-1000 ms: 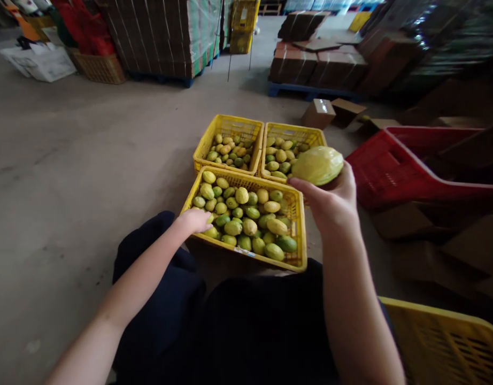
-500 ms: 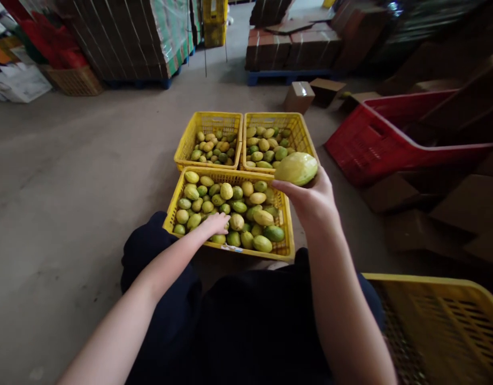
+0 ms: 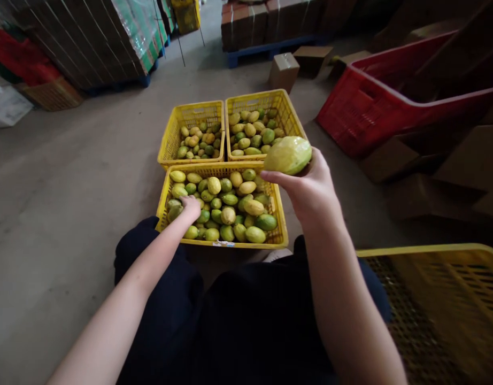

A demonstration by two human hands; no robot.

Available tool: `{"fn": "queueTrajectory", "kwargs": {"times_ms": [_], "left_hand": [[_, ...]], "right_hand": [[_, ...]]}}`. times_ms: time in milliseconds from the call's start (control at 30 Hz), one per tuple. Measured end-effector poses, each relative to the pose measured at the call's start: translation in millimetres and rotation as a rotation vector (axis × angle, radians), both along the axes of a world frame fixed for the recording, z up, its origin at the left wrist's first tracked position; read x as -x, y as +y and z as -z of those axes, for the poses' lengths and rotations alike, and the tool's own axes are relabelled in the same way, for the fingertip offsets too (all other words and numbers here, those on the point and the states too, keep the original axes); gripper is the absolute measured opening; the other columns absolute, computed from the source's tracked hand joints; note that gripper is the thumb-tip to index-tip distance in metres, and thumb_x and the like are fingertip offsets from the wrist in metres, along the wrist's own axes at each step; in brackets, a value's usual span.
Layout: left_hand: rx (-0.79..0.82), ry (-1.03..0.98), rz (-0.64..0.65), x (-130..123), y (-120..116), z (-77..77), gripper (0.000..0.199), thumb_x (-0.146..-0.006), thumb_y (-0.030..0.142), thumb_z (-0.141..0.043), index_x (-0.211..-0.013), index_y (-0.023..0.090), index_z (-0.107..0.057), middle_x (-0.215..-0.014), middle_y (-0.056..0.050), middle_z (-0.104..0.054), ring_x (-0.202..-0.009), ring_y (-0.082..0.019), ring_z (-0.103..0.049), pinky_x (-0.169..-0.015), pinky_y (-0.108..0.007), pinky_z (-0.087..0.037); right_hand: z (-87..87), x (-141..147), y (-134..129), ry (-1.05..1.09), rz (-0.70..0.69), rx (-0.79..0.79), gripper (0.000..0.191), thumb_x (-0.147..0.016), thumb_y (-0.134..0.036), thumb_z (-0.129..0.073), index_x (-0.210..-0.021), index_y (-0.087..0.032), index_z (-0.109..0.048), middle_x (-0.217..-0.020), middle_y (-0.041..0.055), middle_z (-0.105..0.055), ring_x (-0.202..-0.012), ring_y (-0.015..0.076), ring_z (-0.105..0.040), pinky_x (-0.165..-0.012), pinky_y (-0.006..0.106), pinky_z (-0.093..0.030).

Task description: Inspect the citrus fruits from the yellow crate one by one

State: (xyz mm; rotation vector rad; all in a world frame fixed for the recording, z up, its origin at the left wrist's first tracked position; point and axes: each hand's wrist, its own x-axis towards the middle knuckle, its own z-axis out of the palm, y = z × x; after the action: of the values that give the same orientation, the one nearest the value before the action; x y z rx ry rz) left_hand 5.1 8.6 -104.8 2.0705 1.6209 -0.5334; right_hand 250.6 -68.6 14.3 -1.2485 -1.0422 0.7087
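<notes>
My right hand is wrapped around a large, shiny yellow-green papaya and holds it above the right side of the near yellow crate. Several green and yellow papayas fill that crate. My left hand is down among the fruit at the crate's left side, fingers bent over a green papaya. Its fingertips are partly hidden there.
Two more yellow crates with smaller-looking fruit, one left and one right, stand behind the near one. A red crate and cardboard boxes lie to the right. Beside my right leg is another yellow crate.
My left hand has moved left within the near crate, and its fingers are now bent. My right hand still holds the papaya. The whole view has shifted and tilted slightly.
</notes>
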Motion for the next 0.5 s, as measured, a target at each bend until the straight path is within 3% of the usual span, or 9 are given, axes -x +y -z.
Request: {"fn": "queueTrajectory", "kwargs": {"times_ms": [67,167,267,400,500], "left_hand": [[-0.016,-0.033,0.048,-11,-12,5.3,0.049,-0.093,0.038,-0.058,-0.131,0.007,-0.057,-0.136,-0.027,-0.055,-0.132,-0.043,-0.047,-0.108,-0.056,-0.036],[0.012,-0.140,0.144,-36,-35,19.9,0.055,-0.095,0.046,-0.055,-0.143,0.020,-0.047,-0.140,-0.016,-0.054,-0.124,-0.030,-0.055,-0.106,-0.041,-0.041],[-0.008,-0.181,0.159,-53,-50,33.8,0.061,-0.092,0.035,-0.062,-0.148,0.023,-0.041,-0.146,-0.016,-0.047,-0.125,-0.030,-0.053,-0.107,-0.041,-0.039],[0.013,-0.226,0.145,-54,-44,36.9,0.067,-0.080,0.020,-0.072,-0.142,0.024,-0.048,-0.143,-0.013,-0.048,-0.122,-0.031,-0.056,-0.105,-0.040,-0.039],[0.076,-0.269,0.067,-42,-24,29.5,0.064,-0.062,0.016,-0.084,-0.122,0.025,-0.063,-0.131,-0.011,-0.057,-0.112,-0.032,-0.061,-0.099,-0.040,-0.043]], "right_hand": [[0.1,-1,0,-0.006,-0.012,-0.020,0.075,-0.064,-0.040,-0.085,-0.128,-0.024,-0.049,-0.122,0.0066,-0.060,-0.118,0.0319,-0.059,-0.100,0.055,-0.052],[-1.5,2,3,0.008,-0.052,-0.042,0.076,-0.062,-0.040,-0.088,-0.126,-0.025,-0.049,-0.120,0.0063,-0.060,-0.115,0.0319,-0.060,-0.098,0.055,-0.053],[-2.9,8,6,0.046,-0.060,-0.018,0.075,-0.058,-0.037,-0.090,-0.122,-0.025,-0.051,-0.116,0.0064,-0.061,-0.110,0.0310,-0.062,-0.097,0.053,-0.054],[-1.6,17,11,0.082,-0.057,0.010,0.075,-0.058,-0.037,-0.089,-0.120,-0.024,-0.051,-0.113,0.0061,-0.062,-0.109,0.0308,-0.063,-0.097,0.054,-0.054],[-1.5,22,14,0.084,-0.069,0.013,0.074,-0.059,-0.037,-0.088,-0.122,-0.025,-0.050,-0.115,0.0062,-0.061,-0.112,0.0314,-0.061,-0.098,0.055,-0.053]]}}
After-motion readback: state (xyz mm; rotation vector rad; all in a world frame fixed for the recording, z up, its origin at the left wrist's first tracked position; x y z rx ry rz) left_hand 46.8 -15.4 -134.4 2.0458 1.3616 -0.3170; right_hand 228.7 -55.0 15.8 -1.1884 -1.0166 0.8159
